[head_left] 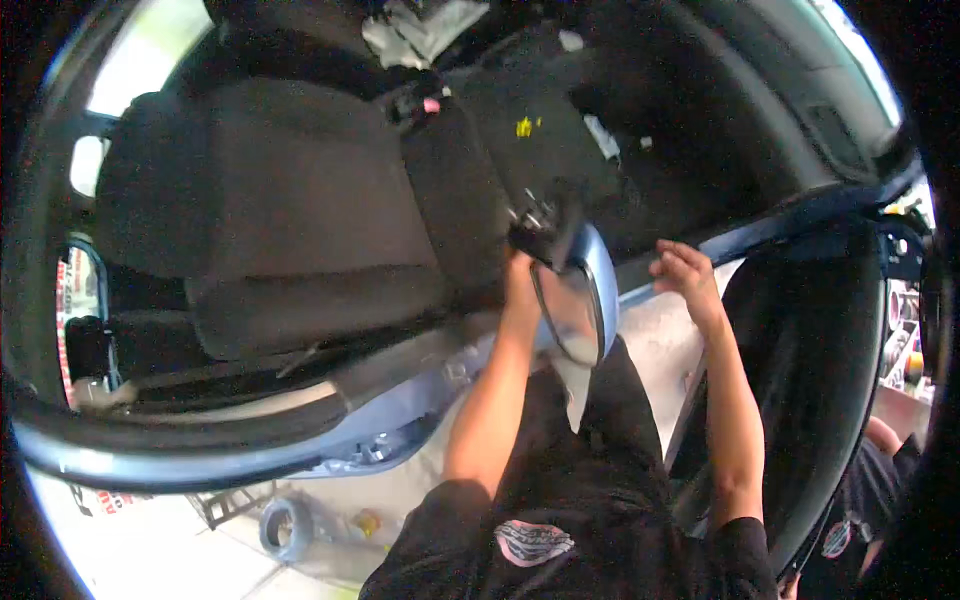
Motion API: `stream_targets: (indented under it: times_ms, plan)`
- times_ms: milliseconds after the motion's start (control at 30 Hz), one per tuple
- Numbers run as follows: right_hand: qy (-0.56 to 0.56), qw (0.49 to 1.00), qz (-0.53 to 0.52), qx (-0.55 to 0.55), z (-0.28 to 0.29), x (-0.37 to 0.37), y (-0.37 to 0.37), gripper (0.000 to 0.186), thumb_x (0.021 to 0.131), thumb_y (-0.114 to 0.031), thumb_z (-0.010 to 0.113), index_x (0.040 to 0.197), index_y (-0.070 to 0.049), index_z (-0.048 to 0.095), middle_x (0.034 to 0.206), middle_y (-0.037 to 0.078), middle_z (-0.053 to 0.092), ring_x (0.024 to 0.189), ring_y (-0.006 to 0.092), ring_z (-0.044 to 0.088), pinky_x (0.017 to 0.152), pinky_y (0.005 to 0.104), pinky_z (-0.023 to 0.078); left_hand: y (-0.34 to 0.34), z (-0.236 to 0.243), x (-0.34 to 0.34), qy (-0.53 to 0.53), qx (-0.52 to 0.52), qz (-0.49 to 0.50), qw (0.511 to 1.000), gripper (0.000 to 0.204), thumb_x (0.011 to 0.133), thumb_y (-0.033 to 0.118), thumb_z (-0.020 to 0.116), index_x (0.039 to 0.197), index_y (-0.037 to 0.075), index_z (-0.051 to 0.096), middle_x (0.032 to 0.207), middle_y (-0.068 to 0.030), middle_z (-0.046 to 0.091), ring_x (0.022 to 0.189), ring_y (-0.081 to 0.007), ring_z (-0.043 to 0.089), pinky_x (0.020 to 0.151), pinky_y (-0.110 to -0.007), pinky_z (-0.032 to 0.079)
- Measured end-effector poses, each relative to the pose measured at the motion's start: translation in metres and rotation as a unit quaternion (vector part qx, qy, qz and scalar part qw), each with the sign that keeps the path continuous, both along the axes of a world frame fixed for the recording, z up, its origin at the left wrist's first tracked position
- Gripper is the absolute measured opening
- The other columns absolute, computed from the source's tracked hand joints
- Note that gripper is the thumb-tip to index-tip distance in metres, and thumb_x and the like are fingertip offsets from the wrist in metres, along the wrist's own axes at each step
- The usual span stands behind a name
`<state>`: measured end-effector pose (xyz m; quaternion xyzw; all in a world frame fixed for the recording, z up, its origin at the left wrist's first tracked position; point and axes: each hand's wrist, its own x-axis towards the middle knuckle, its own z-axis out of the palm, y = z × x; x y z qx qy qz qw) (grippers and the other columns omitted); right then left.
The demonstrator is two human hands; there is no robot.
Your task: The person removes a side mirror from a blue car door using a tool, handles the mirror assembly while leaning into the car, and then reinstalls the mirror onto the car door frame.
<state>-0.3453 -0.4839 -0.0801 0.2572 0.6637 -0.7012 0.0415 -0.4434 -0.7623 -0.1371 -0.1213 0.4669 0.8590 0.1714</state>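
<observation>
My left hand (520, 268) grips a car side mirror (575, 300) by its black mount. The mirror has a light blue housing, and its glass faces down toward me. It hangs over the edge of the dark car seat (300, 220). My right hand (686, 277) is a little to the right of the mirror, apart from it. Its fingers are loosely curled with nothing in them, close to the blue edge of the car body (770, 232).
A white cloth (420, 30) and small yellow bits (523, 126) lie deeper inside the dark cabin. The blue door sill (200, 460) curves across the lower left. A grey tape roll (285, 525) lies on the pale floor. Another person's arm (885, 440) shows at the lower right.
</observation>
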Motion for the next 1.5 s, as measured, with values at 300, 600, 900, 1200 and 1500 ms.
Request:
stream_targets:
  times_ms: [300, 600, 900, 1200, 1500]
  plan:
    - [0.006, 0.999, 0.05, 0.005, -0.052, -0.153, -0.016, 0.037, 0.101, -0.017, 0.06, 0.129, 0.007, 0.064, 0.09, 0.011, 0.072, 0.073, 0.0164, 0.069, 0.067, 0.0296, 0.058, -0.02, -0.114, -0.143, -0.013, 0.159, 0.125, 0.979, 0.043, 0.101, 0.032, 0.057, 0.133, 0.004, 0.064, 0.106, -0.0133, 0.074, 0.086, -0.0214, 0.071, 0.075, -0.034, 0.057]
    - [0.175, 0.942, 0.182, 0.22, -0.041, -0.459, -0.034, 0.027, 0.097, -0.008, 0.061, 0.119, 0.003, 0.072, 0.098, 0.01, 0.076, 0.086, 0.0188, 0.071, 0.08, 0.0323, 0.057, -0.056, -0.097, -0.24, -0.137, 0.322, 0.085, 0.933, 0.035, 0.102, 0.024, 0.06, 0.125, -0.002, 0.062, 0.106, -0.0119, 0.071, 0.101, -0.0235, 0.07, 0.102, -0.036, 0.055]
    - [0.349, 0.801, 0.298, 0.384, -0.09, -0.745, -0.089, 0.027, 0.092, -0.009, 0.062, 0.116, 0.001, 0.073, 0.103, 0.026, 0.073, 0.098, 0.0418, 0.072, 0.09, 0.0416, 0.056, -0.053, -0.076, -0.259, -0.083, 0.18, 0.146, 0.969, 0.046, 0.106, 0.035, 0.055, 0.14, 0.005, 0.055, 0.123, -0.013, 0.07, 0.108, -0.0274, 0.069, 0.092, -0.041, 0.055]
    - [0.361, 0.705, 0.355, 0.497, -0.167, -0.903, -0.18, 0.042, 0.09, -0.012, 0.057, 0.131, -0.003, 0.067, 0.106, 0.031, 0.071, 0.104, 0.0443, 0.069, 0.089, 0.0476, 0.055, -0.077, -0.103, -0.249, -0.228, 0.146, 0.157, 0.95, 0.047, 0.105, 0.035, 0.057, 0.14, 0.004, 0.054, 0.122, -0.0133, 0.069, 0.1, -0.0262, 0.068, 0.087, -0.038, 0.056]
    - [0.356, 0.71, 0.294, 0.532, -0.262, -1.07, -0.185, 0.041, 0.095, -0.016, 0.056, 0.132, 0.0, 0.062, 0.114, 0.029, 0.065, 0.103, 0.0441, 0.064, 0.085, 0.052, 0.05, -0.106, -0.112, -0.254, -0.289, 0.149, 0.203, 0.924, 0.049, 0.104, 0.036, 0.058, 0.141, 0.004, 0.052, 0.124, -0.0132, 0.067, 0.1, -0.0259, 0.068, 0.085, -0.037, 0.057]
